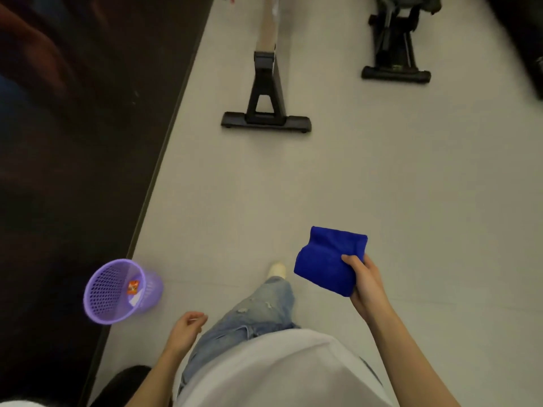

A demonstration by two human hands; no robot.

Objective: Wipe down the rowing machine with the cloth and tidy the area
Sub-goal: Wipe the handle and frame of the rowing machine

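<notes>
We've got the folded blue cloth [329, 259] near right, in our right hand [367, 284], thumb pinching it on top and fingers curled underneath. Our left hand [188, 327] hangs low with loosely curled fingers; it looks empty, but it's blurry. We'd say this is the approach, with no wiping yet. Next we need to close in on the rowing machine [266, 92] far ahead and press the cloth on its rail. Count: 1 cloth, 2 machines including the dark machine [395, 54] far right, and 1 purple bin [117, 289] near left with 1 orange wrapper [133, 287] showing.
</notes>
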